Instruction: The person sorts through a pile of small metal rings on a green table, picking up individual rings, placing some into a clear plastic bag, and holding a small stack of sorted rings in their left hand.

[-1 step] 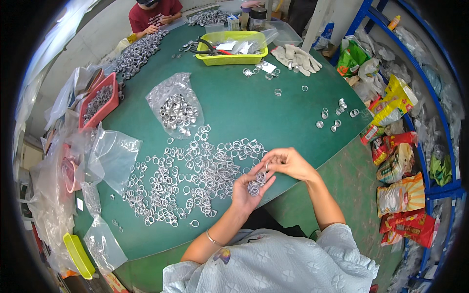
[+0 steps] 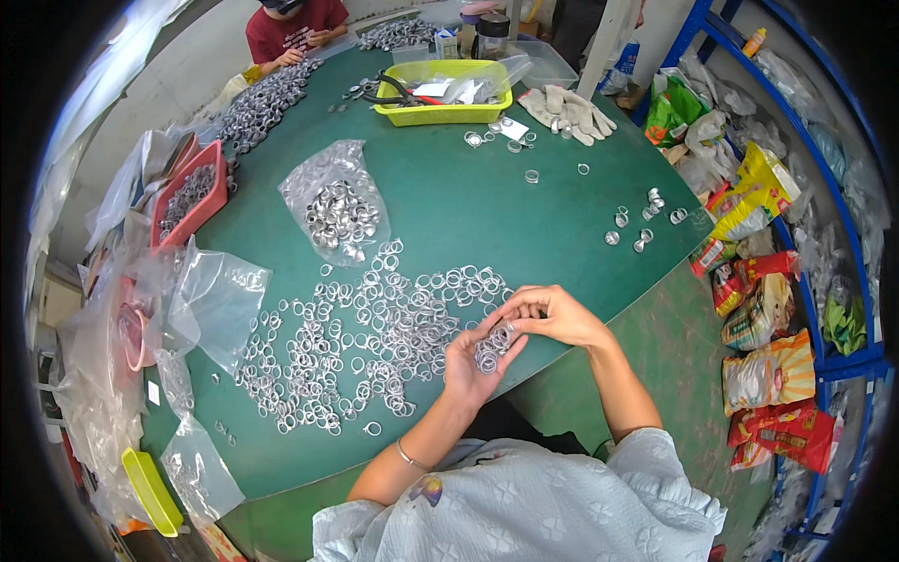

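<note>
My left hand (image 2: 468, 363) is turned palm up at the near edge of the green table (image 2: 524, 225) and cups a small bunch of silver metal rings (image 2: 493, 345). My right hand (image 2: 554, 317) reaches over from the right, its fingertips pinched on the rings in that palm. Just left of both hands, a wide scatter of the same loose rings (image 2: 365, 332) covers the table. Behind the scatter lies a clear plastic bag (image 2: 339, 208) filled with rings.
A yellow tray (image 2: 440, 112) with pliers and work gloves (image 2: 571, 112) sit at the far end, where another person (image 2: 295, 28) works. A red tray (image 2: 192, 201) and clear bags (image 2: 215, 295) lie left. Snack packets (image 2: 768, 375) and blue shelving (image 2: 847, 244) stand right.
</note>
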`<state>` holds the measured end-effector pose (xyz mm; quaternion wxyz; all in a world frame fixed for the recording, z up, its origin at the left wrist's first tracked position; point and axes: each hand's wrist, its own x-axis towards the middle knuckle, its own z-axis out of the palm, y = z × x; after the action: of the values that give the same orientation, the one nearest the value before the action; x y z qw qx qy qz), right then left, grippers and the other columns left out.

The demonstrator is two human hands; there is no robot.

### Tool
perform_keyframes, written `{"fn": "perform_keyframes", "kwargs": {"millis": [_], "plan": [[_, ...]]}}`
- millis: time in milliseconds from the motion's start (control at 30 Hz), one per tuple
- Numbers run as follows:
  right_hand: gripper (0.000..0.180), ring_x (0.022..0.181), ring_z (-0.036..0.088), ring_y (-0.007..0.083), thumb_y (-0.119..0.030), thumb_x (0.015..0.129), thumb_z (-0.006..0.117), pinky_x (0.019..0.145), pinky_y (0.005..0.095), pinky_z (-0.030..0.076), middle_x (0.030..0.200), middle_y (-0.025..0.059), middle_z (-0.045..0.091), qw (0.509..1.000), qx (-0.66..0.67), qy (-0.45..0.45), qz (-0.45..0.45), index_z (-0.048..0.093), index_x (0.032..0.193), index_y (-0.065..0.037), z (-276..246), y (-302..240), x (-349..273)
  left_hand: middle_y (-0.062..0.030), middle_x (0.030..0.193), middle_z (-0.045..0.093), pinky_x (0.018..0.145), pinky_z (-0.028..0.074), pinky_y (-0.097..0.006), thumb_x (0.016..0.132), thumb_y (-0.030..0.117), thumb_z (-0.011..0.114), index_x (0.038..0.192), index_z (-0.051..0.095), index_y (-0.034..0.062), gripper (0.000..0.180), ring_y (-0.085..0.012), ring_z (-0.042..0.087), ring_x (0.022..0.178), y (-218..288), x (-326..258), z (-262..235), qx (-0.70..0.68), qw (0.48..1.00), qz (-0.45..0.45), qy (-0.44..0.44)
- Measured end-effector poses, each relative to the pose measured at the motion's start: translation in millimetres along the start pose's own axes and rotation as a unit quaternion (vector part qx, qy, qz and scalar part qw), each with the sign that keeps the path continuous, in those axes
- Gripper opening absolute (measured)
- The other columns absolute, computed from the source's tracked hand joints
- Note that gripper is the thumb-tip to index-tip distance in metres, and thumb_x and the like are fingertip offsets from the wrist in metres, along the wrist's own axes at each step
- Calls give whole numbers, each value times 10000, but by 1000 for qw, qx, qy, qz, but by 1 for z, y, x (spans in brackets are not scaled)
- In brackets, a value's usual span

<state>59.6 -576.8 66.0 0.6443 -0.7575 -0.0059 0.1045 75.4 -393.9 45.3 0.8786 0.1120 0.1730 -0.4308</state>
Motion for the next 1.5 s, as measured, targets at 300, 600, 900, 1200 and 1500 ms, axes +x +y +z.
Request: {"fn": "perform_keyframes", "kwargs": {"millis": [300, 600, 900, 1200, 1500], "plan": [[162, 826, 533, 220, -88, 719, 727, 719, 335, 448, 848, 80, 579, 956, -176, 220, 78, 625, 818, -10, 0, 25, 14, -107, 1030, 590, 640, 507, -228, 899, 101, 562, 1220, 498, -20, 349, -160, 582, 803, -10, 4, -4, 67, 995, -32, 67], [194, 728, 557, 200, -102, 728, 730, 661, 312, 446, 762, 65, 593, 923, -301, 219, -101, 630, 875, -24, 8, 32, 9, -115, 1173, 539, 557, 416, -194, 869, 23, 572, 1325, 389, -10, 492, -119, 514, 789, -12, -1, -22, 94, 995, -27, 22], [205, 685, 550, 155, -84, 732, 727, 624, 273, 442, 789, 53, 621, 954, -183, 217, -91, 656, 918, -36, 9, -2, -12, -74, 1013, 621, 562, 448, -191, 906, 202, 586, 1075, 577, 58, 222, -122, 585, 782, -9, 3, -19, 153, 987, -15, 51], [149, 604, 573, 148, -10, 761, 696, 580, 257, 453, 710, 77, 611, 941, -218, 258, 11, 600, 875, 1, 10, 36, -9, -94, 1107, 613, 630, 495, -200, 882, 140, 590, 1265, 479, 27, 414, -126, 606, 856, -11, -14, -11, 221, 974, -29, 43], [77, 596, 479, 86, -72, 794, 672, 565, 265, 421, 753, 28, 593, 956, -162, 237, -59, 659, 845, -17, 26, -6, 7, -116, 996, 613, 591, 528, -231, 898, 196, 589, 1091, 573, 25, 258, -170, 615, 826, -7, -1, -20, 124, 990, -36, 53]]}}
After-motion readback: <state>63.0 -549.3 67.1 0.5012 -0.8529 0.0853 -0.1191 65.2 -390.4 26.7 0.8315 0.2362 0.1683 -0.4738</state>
